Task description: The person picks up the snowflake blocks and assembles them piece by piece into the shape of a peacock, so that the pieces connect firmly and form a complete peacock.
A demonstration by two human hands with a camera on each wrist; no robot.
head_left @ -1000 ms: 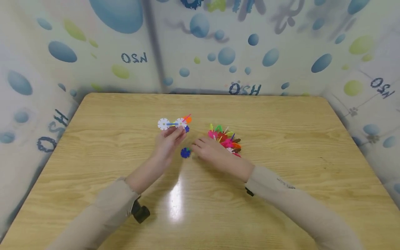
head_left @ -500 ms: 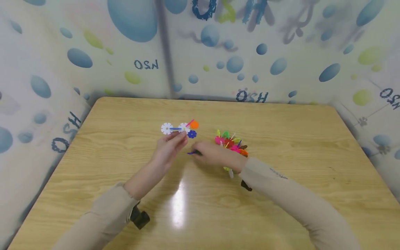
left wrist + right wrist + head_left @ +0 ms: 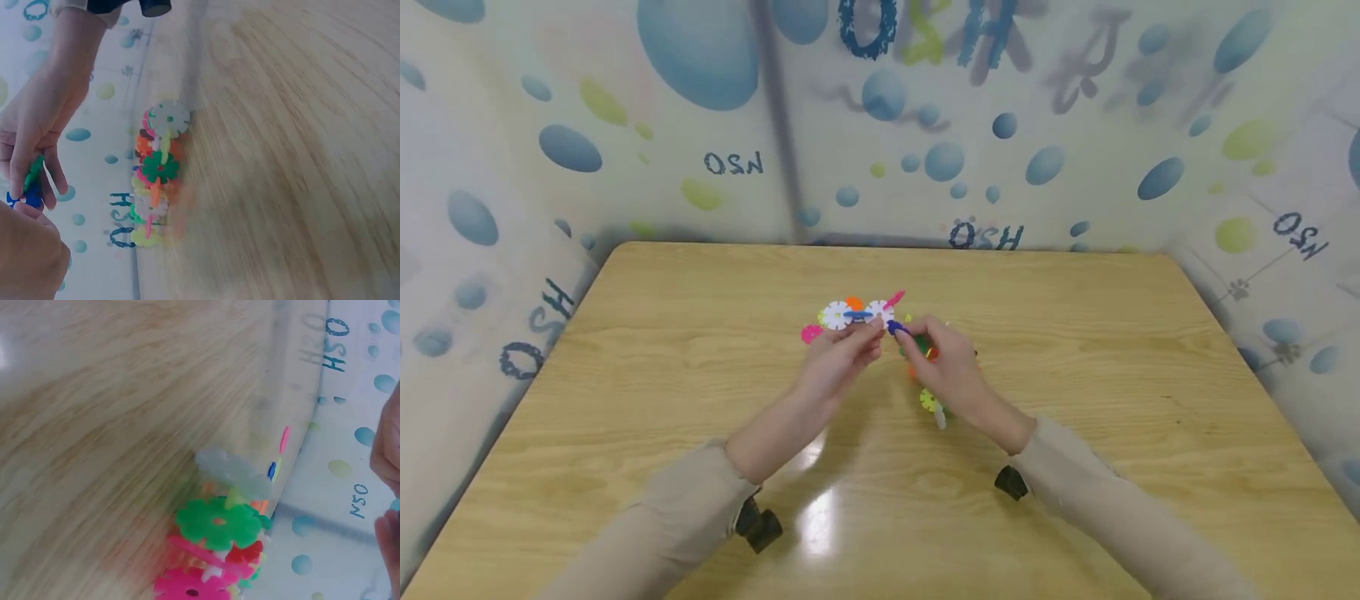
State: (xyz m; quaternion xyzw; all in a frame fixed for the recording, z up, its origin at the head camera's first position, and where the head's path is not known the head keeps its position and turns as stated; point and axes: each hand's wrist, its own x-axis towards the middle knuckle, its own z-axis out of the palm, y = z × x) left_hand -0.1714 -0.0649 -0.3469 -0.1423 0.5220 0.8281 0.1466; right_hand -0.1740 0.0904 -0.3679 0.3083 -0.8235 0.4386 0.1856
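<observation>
My left hand (image 3: 838, 362) grips an assembly of interlocking plastic snowflake discs. Two white discs (image 3: 837, 315) joined by a blue edge-on disc (image 3: 858, 315) face the head view, with orange (image 3: 853, 303) and pink (image 3: 811, 334) discs around them. My right hand (image 3: 951, 367) pinches a dark blue snowflake disc (image 3: 897, 328) against the right end of the assembly. In the left wrist view a green disc (image 3: 34, 173) shows between the right hand's fingers, beside the blue one (image 3: 26, 199). Whether the blue disc is slotted in is hidden by the fingers.
A multicoloured cluster of joined snowflake discs (image 3: 160, 167) sits on the wooden table (image 3: 1075, 350), partly behind the right hand in the head view. A patterned wall (image 3: 970, 125) with bubbles and letters rises beyond the table's far edge.
My right hand has taken the blue and green piece from the table and lifted it to the left hand's assembly. The left hand has shifted right, turning the assembly.
</observation>
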